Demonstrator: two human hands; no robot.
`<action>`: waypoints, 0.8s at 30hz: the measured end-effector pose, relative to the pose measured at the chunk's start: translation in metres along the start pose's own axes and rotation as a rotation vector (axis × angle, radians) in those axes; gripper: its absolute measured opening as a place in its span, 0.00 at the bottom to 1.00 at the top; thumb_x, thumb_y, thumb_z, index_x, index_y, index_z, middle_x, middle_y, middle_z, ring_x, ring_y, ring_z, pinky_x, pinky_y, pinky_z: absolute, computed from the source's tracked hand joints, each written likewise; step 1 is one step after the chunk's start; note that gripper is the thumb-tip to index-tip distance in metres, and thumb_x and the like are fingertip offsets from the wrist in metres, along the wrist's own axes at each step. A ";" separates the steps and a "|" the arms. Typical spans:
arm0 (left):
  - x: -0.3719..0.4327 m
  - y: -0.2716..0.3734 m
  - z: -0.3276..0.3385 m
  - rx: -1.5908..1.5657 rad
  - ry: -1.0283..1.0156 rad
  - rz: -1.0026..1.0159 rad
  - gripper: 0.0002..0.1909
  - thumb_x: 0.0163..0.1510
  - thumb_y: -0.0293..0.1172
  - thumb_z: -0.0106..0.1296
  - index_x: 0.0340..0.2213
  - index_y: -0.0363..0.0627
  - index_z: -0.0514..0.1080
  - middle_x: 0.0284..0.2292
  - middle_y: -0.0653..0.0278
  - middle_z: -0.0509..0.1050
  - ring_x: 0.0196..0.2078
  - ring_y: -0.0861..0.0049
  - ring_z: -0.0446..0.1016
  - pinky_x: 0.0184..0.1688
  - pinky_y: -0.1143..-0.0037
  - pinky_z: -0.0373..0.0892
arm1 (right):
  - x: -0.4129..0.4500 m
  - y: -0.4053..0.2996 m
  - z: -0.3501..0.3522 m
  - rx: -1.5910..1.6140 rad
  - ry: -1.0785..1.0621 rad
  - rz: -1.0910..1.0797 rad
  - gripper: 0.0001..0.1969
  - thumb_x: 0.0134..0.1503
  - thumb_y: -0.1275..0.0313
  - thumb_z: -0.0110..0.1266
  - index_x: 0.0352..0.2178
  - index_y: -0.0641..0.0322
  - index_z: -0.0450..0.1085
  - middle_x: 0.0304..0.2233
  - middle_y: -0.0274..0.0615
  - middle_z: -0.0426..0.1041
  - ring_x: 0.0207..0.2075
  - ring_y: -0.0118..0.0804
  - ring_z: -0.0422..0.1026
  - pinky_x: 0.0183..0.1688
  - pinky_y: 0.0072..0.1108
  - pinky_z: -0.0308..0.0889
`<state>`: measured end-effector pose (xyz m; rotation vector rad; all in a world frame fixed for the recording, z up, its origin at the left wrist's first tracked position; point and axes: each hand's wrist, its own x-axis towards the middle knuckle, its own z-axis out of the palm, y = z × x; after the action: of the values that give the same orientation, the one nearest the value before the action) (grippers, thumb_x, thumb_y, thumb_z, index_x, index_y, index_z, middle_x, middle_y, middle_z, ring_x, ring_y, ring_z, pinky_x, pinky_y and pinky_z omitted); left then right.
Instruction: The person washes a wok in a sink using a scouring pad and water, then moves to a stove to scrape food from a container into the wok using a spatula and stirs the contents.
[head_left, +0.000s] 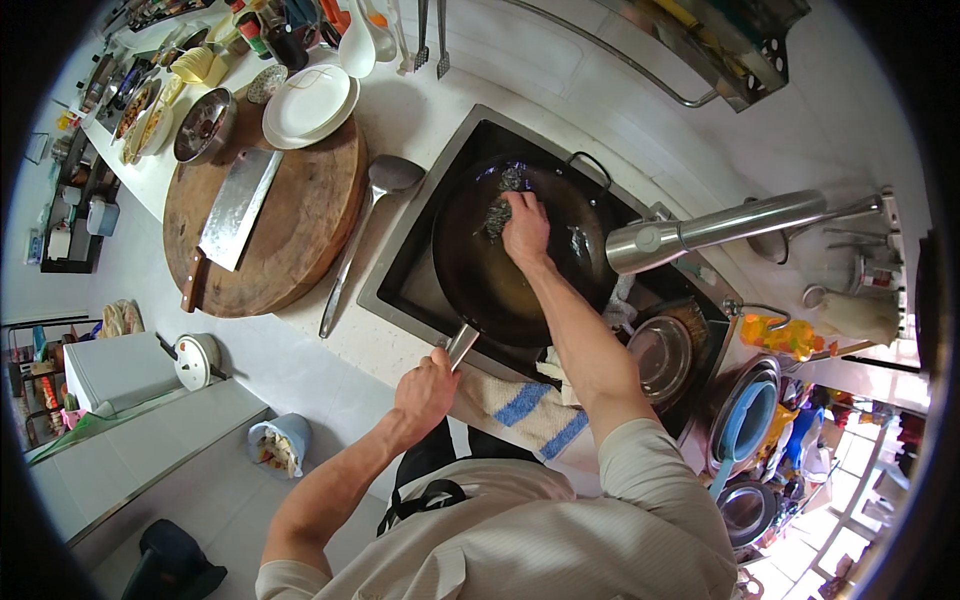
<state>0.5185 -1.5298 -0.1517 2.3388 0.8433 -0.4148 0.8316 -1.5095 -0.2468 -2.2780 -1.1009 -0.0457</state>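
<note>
A dark wok (495, 277) rests in a black sink (409, 277) with a metal rim. My left hand (427, 390) is closed around the wok's metal handle (463, 345). Inside the wok, my right hand (526, 229) holds a steel wool scourer (498, 217) against the far inner wall. A part of the scourer also shows beyond my fingers, and some of it is hidden under them. Brownish liquid seems to lie in the bottom of the wok. The thick metal faucet (645, 247) reaches over the wok's right rim.
A metal wok spatula (367, 217) lies left of the sink. Beside it, a cleaver (241, 202) sits on a round wooden chopping block (307, 217) with white plates (309, 101) and a metal bowl (205, 126). A striped towel (517, 405) hangs at the counter's front; a glass lid (661, 356) is at right.
</note>
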 end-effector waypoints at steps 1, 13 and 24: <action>0.001 0.001 0.000 0.000 0.005 0.006 0.21 0.58 0.41 0.54 0.39 0.34 0.62 0.31 0.40 0.76 0.32 0.44 0.78 0.35 0.56 0.75 | -0.002 -0.009 0.004 0.064 0.017 0.010 0.23 0.45 0.84 0.51 0.43 0.53 0.72 0.43 0.46 0.71 0.44 0.56 0.69 0.48 0.39 0.68; -0.002 0.005 -0.004 -0.018 0.019 -0.020 0.21 0.58 0.41 0.54 0.39 0.34 0.61 0.31 0.38 0.76 0.32 0.42 0.78 0.35 0.54 0.75 | -0.082 -0.043 -0.045 0.413 -0.539 -0.139 0.23 0.45 0.86 0.45 0.42 0.58 0.73 0.42 0.51 0.72 0.47 0.57 0.71 0.49 0.37 0.68; -0.001 0.002 -0.005 -0.023 0.041 0.040 0.20 0.59 0.40 0.53 0.39 0.34 0.61 0.29 0.40 0.76 0.30 0.43 0.78 0.33 0.55 0.75 | -0.044 0.058 -0.084 -0.353 -0.419 -0.155 0.16 0.52 0.80 0.48 0.42 0.56 0.73 0.44 0.48 0.70 0.47 0.56 0.70 0.48 0.40 0.70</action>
<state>0.5196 -1.5278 -0.1469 2.3458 0.8148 -0.3391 0.8627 -1.6121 -0.2197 -2.5792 -1.5906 0.1992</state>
